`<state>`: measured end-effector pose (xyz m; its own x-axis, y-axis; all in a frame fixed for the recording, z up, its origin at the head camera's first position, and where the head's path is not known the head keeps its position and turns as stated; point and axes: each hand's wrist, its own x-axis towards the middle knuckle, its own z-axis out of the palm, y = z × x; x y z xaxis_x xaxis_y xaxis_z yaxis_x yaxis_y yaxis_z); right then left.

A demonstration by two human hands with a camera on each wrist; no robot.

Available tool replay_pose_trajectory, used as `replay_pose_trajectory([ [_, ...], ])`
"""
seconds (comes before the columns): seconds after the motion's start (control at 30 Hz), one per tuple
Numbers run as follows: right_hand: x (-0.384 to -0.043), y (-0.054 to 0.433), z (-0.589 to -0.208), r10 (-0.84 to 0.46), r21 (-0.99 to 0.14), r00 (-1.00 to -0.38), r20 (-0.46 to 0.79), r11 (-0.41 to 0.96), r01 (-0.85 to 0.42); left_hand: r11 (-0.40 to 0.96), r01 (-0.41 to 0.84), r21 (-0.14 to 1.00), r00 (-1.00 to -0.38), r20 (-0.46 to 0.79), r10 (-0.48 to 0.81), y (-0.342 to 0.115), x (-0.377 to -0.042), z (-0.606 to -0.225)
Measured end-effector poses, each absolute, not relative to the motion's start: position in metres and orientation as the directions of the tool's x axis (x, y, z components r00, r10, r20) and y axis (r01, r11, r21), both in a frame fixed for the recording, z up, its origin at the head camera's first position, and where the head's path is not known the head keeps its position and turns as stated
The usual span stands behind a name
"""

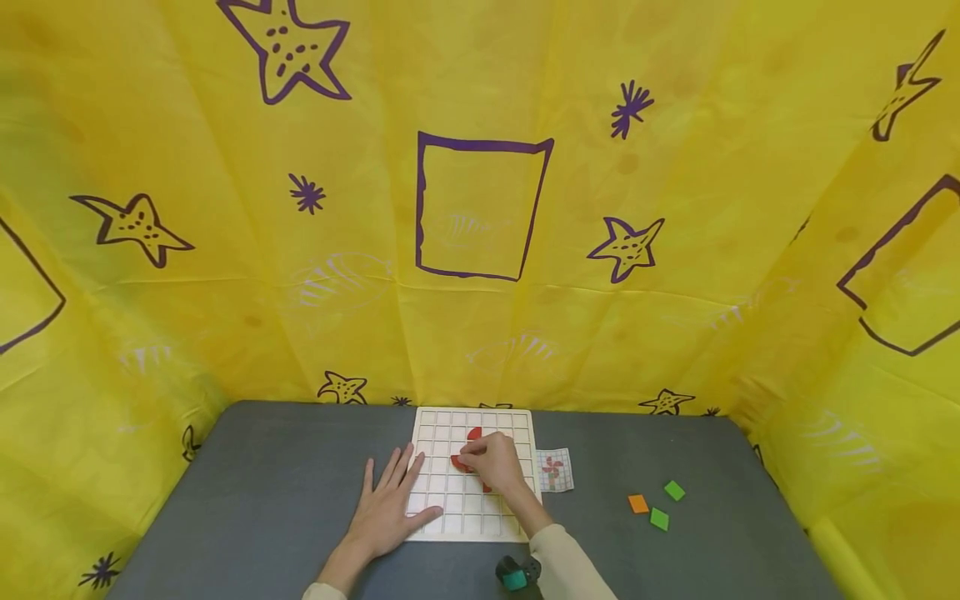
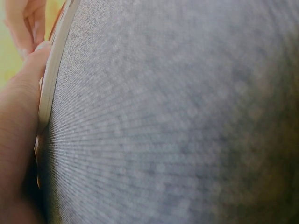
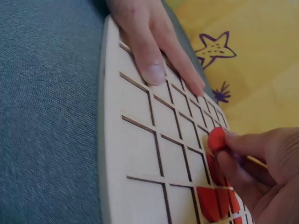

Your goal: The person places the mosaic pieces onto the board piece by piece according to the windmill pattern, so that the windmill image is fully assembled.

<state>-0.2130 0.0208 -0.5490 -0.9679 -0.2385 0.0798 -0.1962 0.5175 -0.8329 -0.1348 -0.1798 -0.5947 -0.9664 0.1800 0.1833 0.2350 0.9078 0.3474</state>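
Inside yellow drapery [image 1: 480, 100], on one grey table [image 1: 285, 475], I watch one gridded board [image 1: 453, 504].
Left hand [image 1: 384, 512] lies spread on it, right hand [image 1: 495, 462] pinches; rightward, one card [image 1: 554, 471], two green tiles [image 1: 674, 490], one orange tile [image 1: 637, 503]; pinched over the board, one red piece [image 3: 217, 139].
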Motion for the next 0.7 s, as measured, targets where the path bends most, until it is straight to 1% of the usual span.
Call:
replay_pose_trajectory([
  [0.1, -0.211, 0.017, -0.549, -0.215, -0.817, -0.974, 0.077, 0.547, -0.185, 0.912, 0.226, 0.343, -0.969, 0.172, 0.176, -0.180, -0.135, -0.594],
  [0.4, -0.210, 0.010, -0.551, -0.157, -0.806, -0.985, 0.073, 0.573, -0.151, 0.918, 0.198, 0.344, -0.979, 0.113, 0.169, -0.181, -0.135, -0.589],
  [0.57, -0.210, 0.007, -0.554, -0.146, -0.799, -0.983, 0.109, 0.576, -0.174, 0.917, 0.201, 0.345, -0.977, 0.135, 0.164, -0.182, -0.134, -0.590],
  [0.7, -0.210, 0.006, -0.557, -0.119, -0.780, -0.987, 0.105, 0.607, -0.156, 0.910, 0.218, 0.352, -0.973, 0.156, 0.173, -0.181, -0.134, -0.590],
])
